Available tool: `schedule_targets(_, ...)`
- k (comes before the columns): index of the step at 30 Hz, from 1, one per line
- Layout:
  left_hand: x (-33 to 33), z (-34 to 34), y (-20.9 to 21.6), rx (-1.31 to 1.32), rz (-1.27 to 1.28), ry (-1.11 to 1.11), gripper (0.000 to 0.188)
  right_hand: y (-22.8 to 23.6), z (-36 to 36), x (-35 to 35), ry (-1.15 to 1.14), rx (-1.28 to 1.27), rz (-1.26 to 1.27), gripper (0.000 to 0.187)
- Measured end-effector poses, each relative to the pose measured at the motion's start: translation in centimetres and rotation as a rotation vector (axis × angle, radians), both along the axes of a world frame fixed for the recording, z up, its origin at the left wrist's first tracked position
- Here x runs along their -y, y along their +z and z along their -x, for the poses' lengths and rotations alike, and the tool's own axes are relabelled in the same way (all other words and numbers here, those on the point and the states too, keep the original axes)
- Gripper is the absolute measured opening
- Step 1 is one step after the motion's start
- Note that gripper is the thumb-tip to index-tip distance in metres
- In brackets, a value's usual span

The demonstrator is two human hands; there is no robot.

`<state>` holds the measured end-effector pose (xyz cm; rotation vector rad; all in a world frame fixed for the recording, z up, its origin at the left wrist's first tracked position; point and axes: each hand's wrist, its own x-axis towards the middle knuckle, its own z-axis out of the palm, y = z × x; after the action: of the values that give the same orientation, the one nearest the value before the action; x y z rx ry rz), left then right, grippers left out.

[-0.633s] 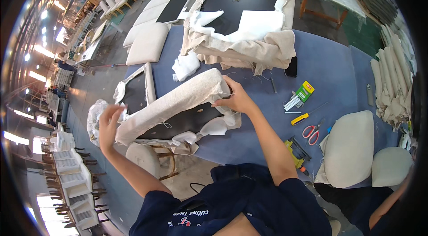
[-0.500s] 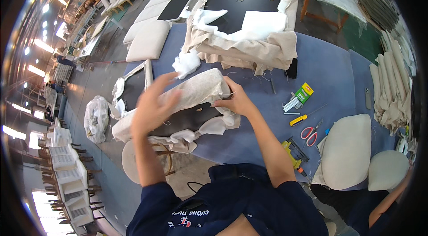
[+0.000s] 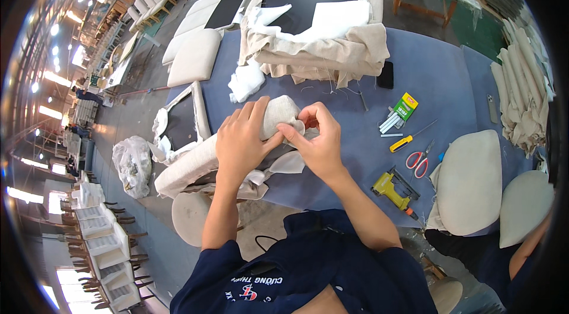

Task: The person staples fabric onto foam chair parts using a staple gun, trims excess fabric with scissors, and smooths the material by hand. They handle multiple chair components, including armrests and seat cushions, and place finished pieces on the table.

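Observation:
A cushion covered in beige fabric [image 3: 189, 166] is tilted on its edge at the table's near side, its dark underside partly hidden by my arms. My left hand [image 3: 242, 141] grips it near the right end, fingers over the top and thumb toward the corner. At that corner, my right hand [image 3: 320, 142] pinches the loose cover fabric [image 3: 293, 124] between thumb and fingers. White padding [image 3: 284, 163] shows along the lower edge. Beyond my hands lies a larger beige-covered piece [image 3: 320, 65] with a dark board and white padding on top.
On the blue table right of my hands lie a green staple gun [image 3: 393, 189], red-handled scissors [image 3: 418, 163], a yellow screwdriver [image 3: 403, 143], a box of staples [image 3: 404, 109] and a phone [image 3: 385, 75]. Rounded cushions [image 3: 468, 183] lie at the right, beside another person's arm [image 3: 527, 249].
My left hand has come down and right onto the cushion near its corner. My right hand has turned and now pinches the corner fabric. The cushion's dark underside shows less.

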<state>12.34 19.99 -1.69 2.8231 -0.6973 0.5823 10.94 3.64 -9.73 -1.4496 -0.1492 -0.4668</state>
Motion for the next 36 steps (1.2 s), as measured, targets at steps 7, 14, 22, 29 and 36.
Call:
schedule_targets(7, -2.6, 3.1, 0.2, 0.041, 0.057, 0.067, 0.066, -0.1, 2.0, -3.8, -0.101, 0.243, 0.029, 0.027)
schedule_targets(14, -7.6, 4.8, 1.8, -0.074, 0.255, 0.074, 0.063, 1.4, 2.1, -7.4, 0.02, 0.389, 0.117, 0.017)
schedule_targets(22, -14.1, 1.6, 5.3, -0.517, 0.487, -0.387, 0.043, 3.5, 1.2, -11.4, 0.139, 0.356, 0.038, 0.015)
schedule_targets(29, -15.5, -2.1, 4.9, -0.488, 0.42, -0.485, 0.024, 3.1, -0.8, -11.8, 0.236, 0.314, 0.123, 0.021)
schedule_targets(36, -15.6, -4.1, 5.1, -0.493, 0.439, -0.568, 0.019, 3.4, -2.7, -11.2, 0.363, 0.312, 0.172, 0.02)
